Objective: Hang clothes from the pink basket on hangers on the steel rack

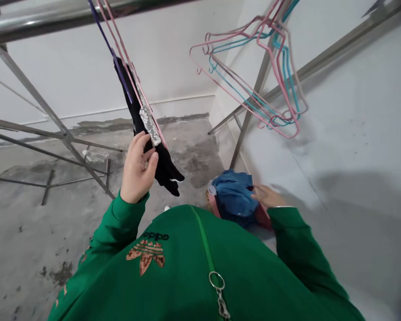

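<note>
My left hand (138, 167) is beside a black garment with white lace trim (150, 127), its fingertips at the lace and its thumb apart from the fingers. The garment hangs from the rail on pink hangers (122, 42), with a purple hanger (112, 49) against it. Low on the right, my right hand (267, 196) reaches to blue denim-like clothing (235, 191) heaped in a reddish container (214, 205). Its fingers look stretched out at the edge of the pile; the fingertips are slightly blurred and partly hidden.
A metal rail (43, 22) crosses the upper left, above a metal rack frame (50, 107). Several pink and blue empty hangers (254, 102) hang at the upper right on a slanting metal bar (257, 89). White walls (187, 53) meet a stained concrete floor (36, 232).
</note>
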`<state>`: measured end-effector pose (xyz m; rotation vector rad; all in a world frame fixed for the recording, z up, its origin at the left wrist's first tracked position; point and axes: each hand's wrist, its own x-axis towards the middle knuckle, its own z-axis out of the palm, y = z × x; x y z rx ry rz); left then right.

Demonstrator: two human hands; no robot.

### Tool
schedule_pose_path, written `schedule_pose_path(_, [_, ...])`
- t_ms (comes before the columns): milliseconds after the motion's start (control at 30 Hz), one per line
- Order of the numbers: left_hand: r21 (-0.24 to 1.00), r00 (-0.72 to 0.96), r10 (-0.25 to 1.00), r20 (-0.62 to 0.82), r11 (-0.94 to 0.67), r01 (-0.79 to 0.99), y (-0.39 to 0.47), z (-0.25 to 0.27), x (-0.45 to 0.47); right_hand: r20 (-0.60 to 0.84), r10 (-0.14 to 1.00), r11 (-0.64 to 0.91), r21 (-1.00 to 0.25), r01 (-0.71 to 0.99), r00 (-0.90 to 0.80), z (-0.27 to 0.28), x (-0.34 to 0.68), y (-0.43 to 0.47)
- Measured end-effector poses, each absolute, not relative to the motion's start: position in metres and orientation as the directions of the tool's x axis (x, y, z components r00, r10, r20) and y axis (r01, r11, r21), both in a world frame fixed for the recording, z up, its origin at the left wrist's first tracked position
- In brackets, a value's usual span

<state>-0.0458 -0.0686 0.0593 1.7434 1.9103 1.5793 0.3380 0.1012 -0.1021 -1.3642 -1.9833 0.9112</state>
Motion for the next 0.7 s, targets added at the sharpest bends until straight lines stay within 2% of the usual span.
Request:
schedule_pose_path(100, [0.693,-0.366,0.765,0.530,-0.143,0.706,-0.054,0.045,-0.059,-0.117,0.824,0.228,-0.827,0.513,-0.555,-0.118,0.298,0.102])
schedule_pose_path(167, [0.698,-0.395,0.737,0.549,-0.143,0.702,-0.040,0.037,-0.074,-0.134,0.718,0.250,-0.866,0.433,-0.683,-0.110,0.262,0.100])
schedule_pose_path(233, [0.746,-0.426,0.724,0.544,-0.183,0.641,-0.026,0.032,-0.089,-0.042,0.621,0.313,-0.902,0.296,-0.783,-0.090,0.222,0.096])
schedule_pose_path(300, [0.814,-0.468,0.728,0.500,-0.210,0.542,-0.017,0.029,-0.100,0.113,0.543,0.405,-0.903,0.142,-0.832,-0.065,0.184,0.090])
schedule_pose_path(400, [0.888,-0.558,0.727,0.401,-0.158,0.433,-0.016,0.029,-0.109,0.337,0.452,0.551,-0.833,-0.039,-0.826,-0.030,0.134,0.080])
schedule_pose_path(467, [0.895,-0.592,0.706,0.388,-0.136,0.425,-0.019,0.030,-0.113,0.443,0.406,0.625,-0.773,-0.112,-0.799,-0.012,0.107,0.073])
schedule_pose_path(600, [0.864,-0.520,0.719,0.461,-0.232,0.446,-0.024,0.036,-0.122,0.582,0.355,0.750,-0.644,-0.149,-0.731,0.013,0.063,0.060])
schedule_pose_path(700, [0.862,-0.512,0.739,0.438,-0.182,0.474,-0.028,0.043,-0.121,0.567,0.402,0.786,-0.616,-0.047,-0.719,0.021,0.036,0.048])
